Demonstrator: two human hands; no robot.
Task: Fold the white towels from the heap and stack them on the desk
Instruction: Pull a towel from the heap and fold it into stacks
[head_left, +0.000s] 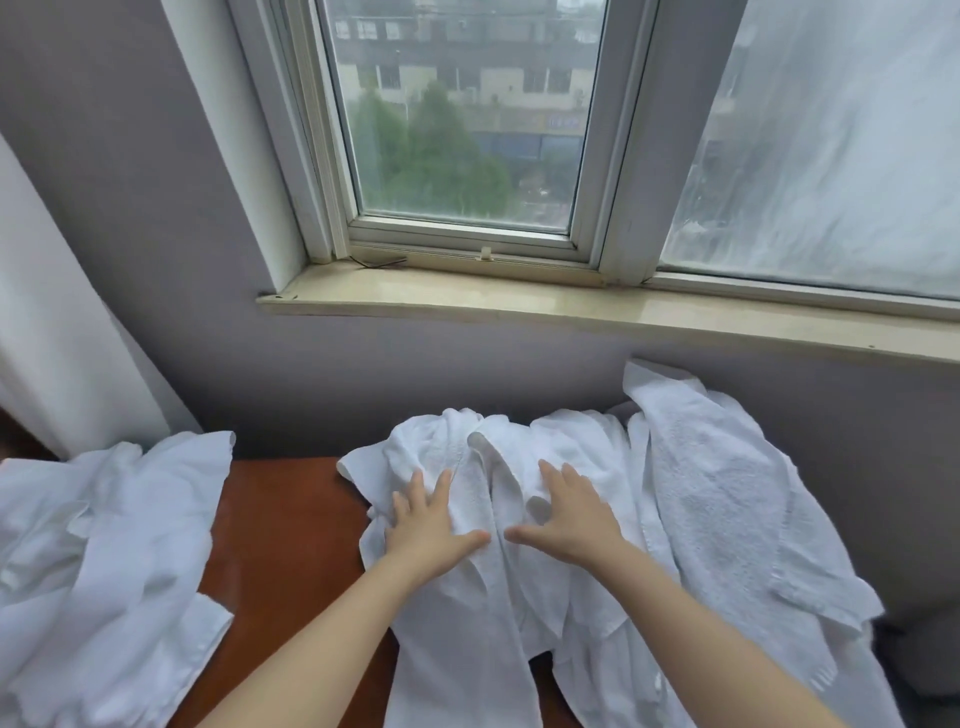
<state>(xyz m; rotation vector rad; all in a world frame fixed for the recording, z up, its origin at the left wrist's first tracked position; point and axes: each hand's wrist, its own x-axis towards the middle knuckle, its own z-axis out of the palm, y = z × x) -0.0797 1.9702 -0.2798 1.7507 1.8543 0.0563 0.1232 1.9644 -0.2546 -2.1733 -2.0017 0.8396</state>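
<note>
Hands first: your left hand (428, 530) rests flat on a white towel (488, 457), fingers straight and spread, thumb pointing inward. Your right hand (569, 522) lies flat just beside it on the same towel, fingers likewise spread. The two thumbs nearly meet, with a raised fold of cloth running between the hands. Neither hand grasps anything.

The towel is rumpled and unfolded. It lies on the red-brown desk (280, 545) straight ahead of you, its far end bunched against the grey wall (156, 260) and its near end running out of view at the bottom. Its nubby loops show plainly by your fingers.

To its right, touching and partly overlapping it, the heap (727, 493) of more white towels sprawls up the wall under the sill (467, 299); these too are creased and loose.

On the desk's left end, apart from the towel across bare wood, sits a pile (104, 545) of crumpled white cloth. You cannot tell whether any of it is folded.
</note>
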